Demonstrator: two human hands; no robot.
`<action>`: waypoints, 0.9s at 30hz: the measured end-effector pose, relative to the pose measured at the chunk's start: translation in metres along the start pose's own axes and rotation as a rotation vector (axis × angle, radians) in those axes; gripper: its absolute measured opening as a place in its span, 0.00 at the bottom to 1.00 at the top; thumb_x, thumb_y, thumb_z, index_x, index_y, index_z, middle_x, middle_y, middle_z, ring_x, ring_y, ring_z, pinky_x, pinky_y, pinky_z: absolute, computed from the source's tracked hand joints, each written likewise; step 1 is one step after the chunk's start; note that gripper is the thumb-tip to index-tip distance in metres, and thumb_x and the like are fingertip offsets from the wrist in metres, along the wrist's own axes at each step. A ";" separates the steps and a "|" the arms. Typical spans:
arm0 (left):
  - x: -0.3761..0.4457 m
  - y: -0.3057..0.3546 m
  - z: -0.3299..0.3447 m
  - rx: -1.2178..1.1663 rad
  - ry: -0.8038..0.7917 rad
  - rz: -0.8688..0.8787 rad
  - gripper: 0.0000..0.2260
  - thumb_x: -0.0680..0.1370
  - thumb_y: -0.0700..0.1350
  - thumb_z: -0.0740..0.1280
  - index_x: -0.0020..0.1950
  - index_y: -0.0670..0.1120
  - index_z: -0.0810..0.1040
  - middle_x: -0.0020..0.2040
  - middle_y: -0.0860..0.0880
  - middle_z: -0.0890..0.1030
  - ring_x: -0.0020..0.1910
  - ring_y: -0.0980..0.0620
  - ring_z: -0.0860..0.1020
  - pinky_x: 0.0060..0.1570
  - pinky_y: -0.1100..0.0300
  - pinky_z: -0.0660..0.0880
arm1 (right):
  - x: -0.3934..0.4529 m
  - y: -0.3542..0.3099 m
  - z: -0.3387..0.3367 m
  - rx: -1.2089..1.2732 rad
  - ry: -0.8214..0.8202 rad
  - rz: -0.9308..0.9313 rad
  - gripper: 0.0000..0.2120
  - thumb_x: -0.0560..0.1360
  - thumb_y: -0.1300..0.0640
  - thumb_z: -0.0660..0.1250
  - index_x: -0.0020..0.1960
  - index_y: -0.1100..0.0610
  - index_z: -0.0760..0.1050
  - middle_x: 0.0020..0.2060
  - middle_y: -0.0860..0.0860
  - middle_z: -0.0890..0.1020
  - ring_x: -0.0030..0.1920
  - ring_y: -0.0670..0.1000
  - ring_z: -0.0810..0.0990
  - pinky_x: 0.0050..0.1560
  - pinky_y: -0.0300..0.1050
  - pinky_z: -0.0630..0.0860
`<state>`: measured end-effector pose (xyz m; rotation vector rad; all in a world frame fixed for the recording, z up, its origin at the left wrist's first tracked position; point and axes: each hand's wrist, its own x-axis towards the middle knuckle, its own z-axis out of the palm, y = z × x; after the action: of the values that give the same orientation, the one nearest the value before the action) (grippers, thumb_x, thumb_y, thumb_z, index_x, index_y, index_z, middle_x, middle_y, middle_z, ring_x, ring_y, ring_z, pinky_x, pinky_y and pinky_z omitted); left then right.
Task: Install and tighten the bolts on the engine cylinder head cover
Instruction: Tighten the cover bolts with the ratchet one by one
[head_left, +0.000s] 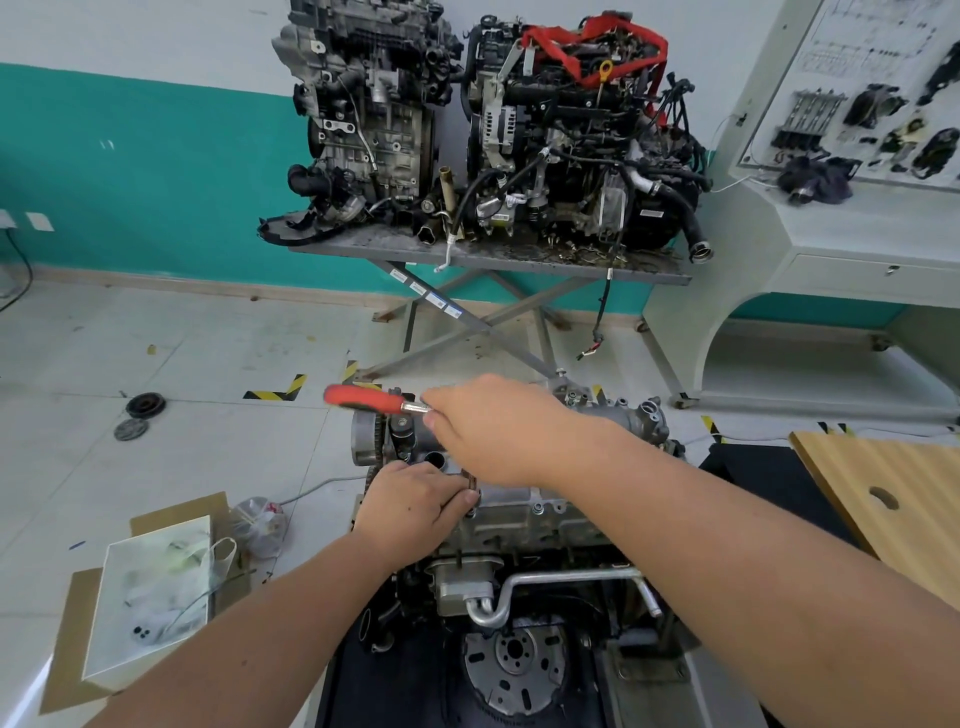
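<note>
Right hand (483, 426), centre frame, is clamped on the metal shank of a red-handled ratchet (363, 399); the handle sticks out to the left, above the near engine's top. Left hand (410, 506), just below it, has its fingers curled and pinching something small and dark against the cylinder head cover (519, 501). Can't tell if that's a bolt or a socket. The hands are close together, right arm crossing above the left.

The cover sits on top of the engine (524, 561) in the lower middle of the frame. A chain sprocket (366, 441) shows at its left end, a bent metal pipe (561, 584) runs across its near face, and the flywheel (514, 665) is below at bottom centre. The engine stands on a dark surface (384, 680).

Lower left on the floor: flattened cardboard (72, 649) with a white tray (150, 592) of bagged small parts, and a clear plastic bag (260, 525) just beside it. Two round discs (137, 415) lie further up on the left.

Right edge: a wooden board (893, 499) with a hole in it.

Top centre: two more engines (483, 124) on a scissor-leg surface (488, 254), one wrapped with a red strap (597, 47). Upper right: white display console (852, 156) with parts mounted on its panel.
</note>
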<state>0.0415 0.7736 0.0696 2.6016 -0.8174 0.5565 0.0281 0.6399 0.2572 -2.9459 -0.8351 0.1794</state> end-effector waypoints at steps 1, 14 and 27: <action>0.000 0.000 0.000 -0.008 -0.031 -0.013 0.18 0.81 0.57 0.54 0.39 0.54 0.78 0.32 0.56 0.78 0.35 0.54 0.76 0.38 0.58 0.61 | 0.002 0.001 -0.002 0.102 -0.011 0.029 0.13 0.85 0.51 0.52 0.49 0.55 0.71 0.37 0.51 0.76 0.35 0.52 0.75 0.31 0.47 0.66; 0.001 -0.003 0.004 0.016 0.011 0.012 0.17 0.81 0.57 0.56 0.38 0.55 0.77 0.31 0.57 0.78 0.36 0.56 0.77 0.36 0.58 0.65 | 0.006 0.008 0.039 2.107 0.211 0.331 0.18 0.79 0.67 0.61 0.34 0.55 0.79 0.35 0.52 0.84 0.42 0.51 0.84 0.39 0.38 0.79; 0.003 -0.005 0.010 0.058 0.008 0.020 0.11 0.75 0.50 0.70 0.36 0.52 0.72 0.28 0.57 0.72 0.28 0.55 0.71 0.30 0.56 0.70 | 0.006 0.025 0.081 0.142 1.019 -0.200 0.15 0.72 0.70 0.69 0.57 0.63 0.83 0.56 0.58 0.83 0.57 0.62 0.80 0.54 0.57 0.78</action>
<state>0.0496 0.7722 0.0615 2.6447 -0.8367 0.6052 0.0352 0.6253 0.1743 -2.2791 -0.8376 -1.1015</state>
